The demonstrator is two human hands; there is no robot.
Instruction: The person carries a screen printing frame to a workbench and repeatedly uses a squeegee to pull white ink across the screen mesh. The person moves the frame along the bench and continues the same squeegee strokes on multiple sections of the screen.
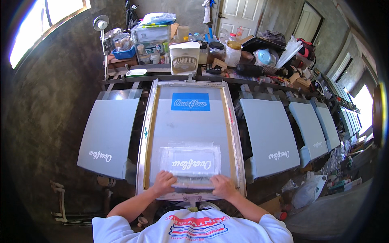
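Two bare hands are at the near end of a framed screen (188, 129), which lies mid-view. The left hand (164, 182) sits at its seven o'clock, the right hand (223, 186) at its five; both have curled fingers, but I cannot tell what they grip. White lettering (191, 164) shows toward six, a blue patch (190, 101) at twelve. Grey panels (111, 129) flank the screen at nine and three.
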